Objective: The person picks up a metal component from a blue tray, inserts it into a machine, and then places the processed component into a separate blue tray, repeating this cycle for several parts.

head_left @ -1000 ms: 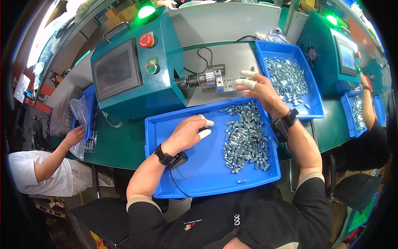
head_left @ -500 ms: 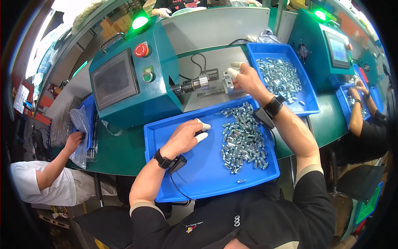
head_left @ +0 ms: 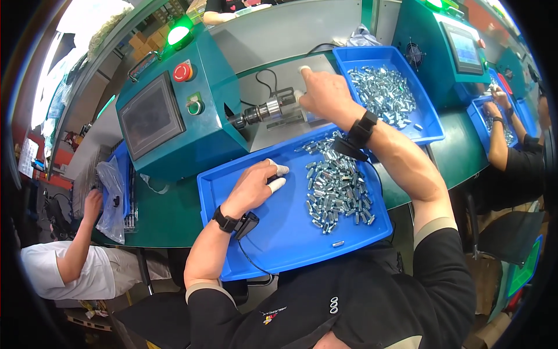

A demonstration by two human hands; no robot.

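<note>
My left hand [head_left: 251,187] hovers over the left part of a blue tray [head_left: 250,256], with white covers on two fingertips. Its fingers are curled, and a small dark thing I cannot make out shows between them. My right hand [head_left: 330,98] reaches to the fixture beside the metal chuck [head_left: 264,111] of a green bench machine [head_left: 180,136]. Two of its covered fingers are stretched out and apart, with nothing visible between them; the other fingers and most of the fixture are hidden. Shiny hexagonal metal pieces [head_left: 340,192] lie heaped in the tray's right part.
A second blue tray [head_left: 430,125] of similar pieces stands at the far right. Another green machine [head_left: 436,58] is behind it. One person [head_left: 75,256] sits at the left near a plastic bag [head_left: 113,203]; another person's arms [head_left: 499,134] are at the right. A grey partition [head_left: 279,35] stands behind.
My right hand has moved left toward the chuck and now covers the ring-shaped fixture. My left hand stays over the tray. The whole view has shifted slightly.
</note>
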